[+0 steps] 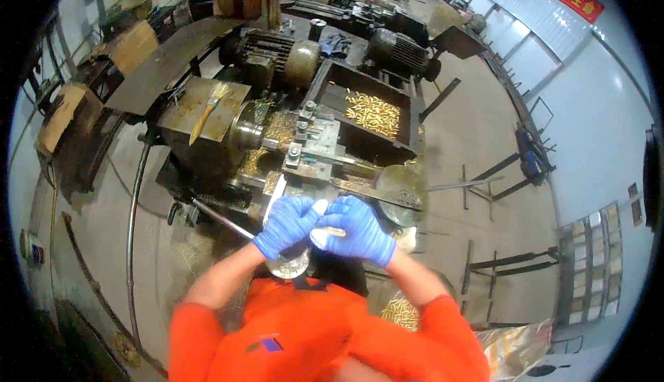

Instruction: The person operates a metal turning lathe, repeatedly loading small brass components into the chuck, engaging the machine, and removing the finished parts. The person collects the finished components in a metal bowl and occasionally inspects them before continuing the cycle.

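Note:
Both hands wear blue gloves with white fingertips and meet in front of the lathe's tool slide point(311, 160). My right hand point(361, 228) is closed around a small, pale brass-coloured metal piece point(335, 231), whose end shows between thumb and fingers. Close against it, my left hand point(285, 224) has its fingers curled, the white thumb tip touching the right fingers. What the left fingers hold, if anything, is hidden. The lathe's round chuck point(245, 129) is beyond the left hand, with brass chips around it.
A dark metal tray point(328, 84) behind the slide holds many small brass pieces. A wooden-handled brush point(204, 115) lies on the headstock point(173, 122). Two motors stand behind. More brass pieces point(400, 313) sit low by my right arm. A metal bar point(377, 194) juts rightward over a round pan point(401, 181).

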The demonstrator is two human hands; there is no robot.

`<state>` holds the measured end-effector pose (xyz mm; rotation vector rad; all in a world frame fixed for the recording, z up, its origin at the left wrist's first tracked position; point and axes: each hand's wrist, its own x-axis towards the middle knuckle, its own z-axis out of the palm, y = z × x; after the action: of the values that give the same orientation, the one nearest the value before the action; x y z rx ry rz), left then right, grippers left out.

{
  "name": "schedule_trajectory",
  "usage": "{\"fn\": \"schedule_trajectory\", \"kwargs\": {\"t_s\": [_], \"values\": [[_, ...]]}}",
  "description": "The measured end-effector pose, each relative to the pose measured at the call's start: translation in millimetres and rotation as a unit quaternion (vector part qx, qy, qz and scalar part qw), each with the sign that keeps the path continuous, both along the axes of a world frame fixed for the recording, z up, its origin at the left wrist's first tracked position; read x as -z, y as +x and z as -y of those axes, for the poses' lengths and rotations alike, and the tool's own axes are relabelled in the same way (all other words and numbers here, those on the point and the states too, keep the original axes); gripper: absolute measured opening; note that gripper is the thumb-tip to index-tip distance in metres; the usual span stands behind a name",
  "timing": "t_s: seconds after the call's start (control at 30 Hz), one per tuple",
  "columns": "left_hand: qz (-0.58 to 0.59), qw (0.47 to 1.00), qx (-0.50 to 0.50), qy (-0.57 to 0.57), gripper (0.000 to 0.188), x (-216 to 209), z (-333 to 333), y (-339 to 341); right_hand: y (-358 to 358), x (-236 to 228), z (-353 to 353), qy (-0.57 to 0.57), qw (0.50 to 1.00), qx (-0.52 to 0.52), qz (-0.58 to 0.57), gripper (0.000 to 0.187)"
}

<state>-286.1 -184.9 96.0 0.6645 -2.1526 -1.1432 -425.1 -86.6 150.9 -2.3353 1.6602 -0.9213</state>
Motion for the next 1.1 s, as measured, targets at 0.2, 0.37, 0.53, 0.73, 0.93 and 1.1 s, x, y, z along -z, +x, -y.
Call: {"fn": "schedule_trajectory", "kwargs": {"t_s": [0.2,0.37,0.53,0.73,0.93,1.1], "values": [[0.039,0.980,0.067,0.183,0.022,-15.1,42.8,60.6,0.3,-6.8,44.7,0.099,0.991,-0.071,-0.058,0.022],[0.212,0.930,-0.262,-0.143,0.022,-48.6,89.5,191.0,-1.5,-15.4,115.1,0.028,0.981,-0.028,-0.189,0.037],[0.410,0.789,-0.394,-0.232,0.027,-5.4,90.8,343.7,4.2,5.3,196.4,0.167,0.928,0.008,-0.332,0.041],[0.178,0.863,-0.451,0.143,0.036,70.2,44.5,375.6,5.1,11.9,208.2,0.211,0.943,0.021,-0.257,0.041],[0.247,0.834,-0.475,0.131,0.038,58.4,46.7,365.7,4.0,14.7,208.1,0.213,0.947,0.008,-0.239,0.041],[0.273,0.820,-0.495,0.094,0.040,55.5,46.9,358.5,2.3,24.9,213.4,0.174,0.955,0.008,-0.239,0.043]]}}
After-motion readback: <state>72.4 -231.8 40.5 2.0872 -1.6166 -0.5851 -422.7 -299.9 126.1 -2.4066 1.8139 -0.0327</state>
